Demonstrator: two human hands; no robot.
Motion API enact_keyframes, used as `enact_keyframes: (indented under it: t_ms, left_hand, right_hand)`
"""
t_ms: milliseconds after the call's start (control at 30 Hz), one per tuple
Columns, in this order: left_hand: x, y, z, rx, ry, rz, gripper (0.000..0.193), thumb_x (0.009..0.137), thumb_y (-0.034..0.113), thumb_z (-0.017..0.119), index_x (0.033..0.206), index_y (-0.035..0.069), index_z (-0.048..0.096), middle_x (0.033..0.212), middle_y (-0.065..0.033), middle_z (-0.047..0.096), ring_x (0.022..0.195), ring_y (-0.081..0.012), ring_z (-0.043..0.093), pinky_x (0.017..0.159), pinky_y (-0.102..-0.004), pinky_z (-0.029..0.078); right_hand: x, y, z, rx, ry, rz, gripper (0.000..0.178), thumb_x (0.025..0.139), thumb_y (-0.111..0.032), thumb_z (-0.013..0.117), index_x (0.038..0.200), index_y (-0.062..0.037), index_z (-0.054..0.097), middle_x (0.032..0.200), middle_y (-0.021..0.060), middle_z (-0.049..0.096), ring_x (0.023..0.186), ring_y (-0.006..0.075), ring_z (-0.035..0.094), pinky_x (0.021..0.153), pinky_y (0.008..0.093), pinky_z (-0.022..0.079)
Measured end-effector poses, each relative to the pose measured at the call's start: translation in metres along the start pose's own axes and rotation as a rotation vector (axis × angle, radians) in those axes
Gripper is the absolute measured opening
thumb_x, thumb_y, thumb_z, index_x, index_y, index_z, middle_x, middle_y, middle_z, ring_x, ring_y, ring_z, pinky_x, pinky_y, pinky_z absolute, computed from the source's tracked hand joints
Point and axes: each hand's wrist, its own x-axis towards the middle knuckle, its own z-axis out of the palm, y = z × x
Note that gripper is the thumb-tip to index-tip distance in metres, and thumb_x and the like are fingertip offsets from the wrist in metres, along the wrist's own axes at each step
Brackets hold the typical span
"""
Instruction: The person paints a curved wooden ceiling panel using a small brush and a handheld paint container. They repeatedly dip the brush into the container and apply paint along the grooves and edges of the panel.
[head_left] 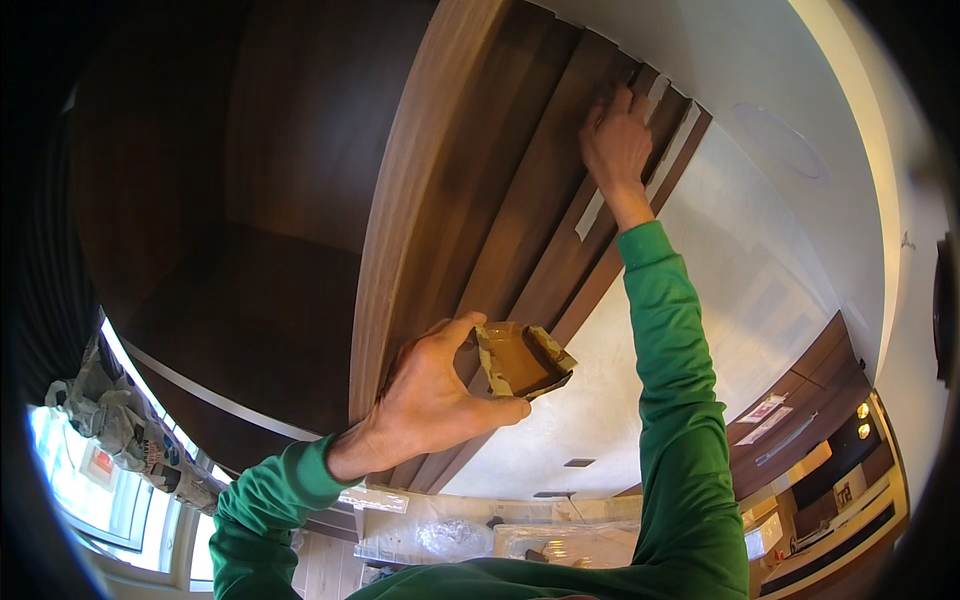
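Observation:
My left hand point(432, 392) grips a small cut-down carton point(522, 362) between thumb and fingers. Its rim is ragged and its inside is brown; whether that is liquid or bare board I cannot tell. Higher up, my right hand point(616, 140) is raised to the dark wooden slats point(545, 160) close to where they meet the ceiling. Its fingers are bent together against a slat, and anything pinched in them is hidden. Pale strips point(590, 215) show along the slat edges below and beside that hand.
A dark wooden cabinet point(290, 150) with a lighter edge panel point(400, 200) stands left of the slats. Plastic-wrapped material point(130, 430) hangs by a bright window point(80, 480) at lower left. A plastic-covered surface point(570, 545) lies below, and wooden wall units point(800, 405) are at right.

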Motion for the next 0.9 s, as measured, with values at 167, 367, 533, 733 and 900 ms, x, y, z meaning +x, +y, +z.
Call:
enact_keyframes:
  t_ms: [167,367,533,733,900]
  left_hand:
    - [0.0016,-0.0005,-0.0011,0.007,-0.006,0.002,0.088,0.063,0.027,0.092,0.132,-0.012,0.054,0.116,-0.0221,0.066,0.110,-0.0290,0.062,0.099,-0.0399,0.045]
    - [0.0009,0.0008,-0.0009,0.004,-0.002,0.002,0.087,0.063,0.027,0.092,0.131,-0.012,0.054,0.115,-0.0220,0.066,0.110,-0.0290,0.063,0.100,-0.0403,0.046]
    - [0.0008,0.0007,-0.0006,-0.022,0.002,0.011,0.087,0.063,0.027,0.092,0.131,-0.012,0.054,0.116,-0.0228,0.066,0.111,-0.0297,0.063,0.100,-0.0410,0.046]
    - [0.0006,-0.0008,0.0005,-0.003,0.018,0.021,0.087,0.062,0.026,0.092,0.131,-0.012,0.055,0.117,-0.0230,0.066,0.112,-0.0304,0.063,0.100,-0.0407,0.046]
    - [0.0000,-0.0042,0.0017,0.000,0.033,0.028,0.086,0.062,0.026,0.092,0.131,-0.011,0.055,0.116,-0.0218,0.067,0.110,-0.0287,0.063,0.099,-0.0397,0.046]
  right_hand:
    - [0.0036,0.0016,-0.0015,-0.001,-0.004,-0.005,0.037,0.093,-0.020,0.060,0.122,0.0018,0.053,0.122,0.0269,0.055,0.091,0.0449,0.066,0.084,0.0528,0.052]
    - [0.0040,0.0008,0.0000,-0.017,-0.003,0.013,0.039,0.093,-0.021,0.059,0.125,0.0022,0.054,0.123,0.0268,0.056,0.093,0.0443,0.067,0.086,0.0529,0.052]
    - [0.0039,0.0006,-0.0007,-0.028,-0.018,0.001,0.040,0.093,-0.021,0.059,0.126,0.0021,0.055,0.124,0.0268,0.056,0.095,0.0448,0.066,0.086,0.0524,0.052]
    - [0.0018,-0.0011,-0.0034,0.003,-0.025,0.009,0.041,0.092,-0.021,0.060,0.126,0.0021,0.053,0.122,0.0266,0.056,0.096,0.0463,0.065,0.085,0.0528,0.053]
    - [0.0008,-0.0039,-0.0080,0.016,-0.040,0.056,0.037,0.094,-0.020,0.058,0.124,0.0015,0.054,0.120,0.0265,0.056,0.095,0.0475,0.065,0.082,0.0538,0.054]
